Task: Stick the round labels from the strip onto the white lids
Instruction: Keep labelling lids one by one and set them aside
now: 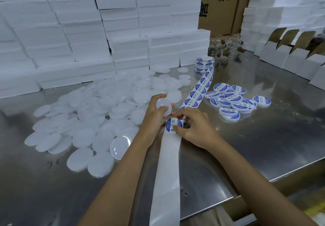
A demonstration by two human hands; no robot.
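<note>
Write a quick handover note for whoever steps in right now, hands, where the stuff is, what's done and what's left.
Left hand grips one bare lid above the table.
Right hand pinches a label at the peel point of the strip; whether it is fully off, I cannot tell.
The strip runs from the roll back right; empty backing trails over the near edge.
Done: a small pile of labelled lids to the right.
Left: a large heap of bare lids on the left, and labels remain on the strip.
</note>
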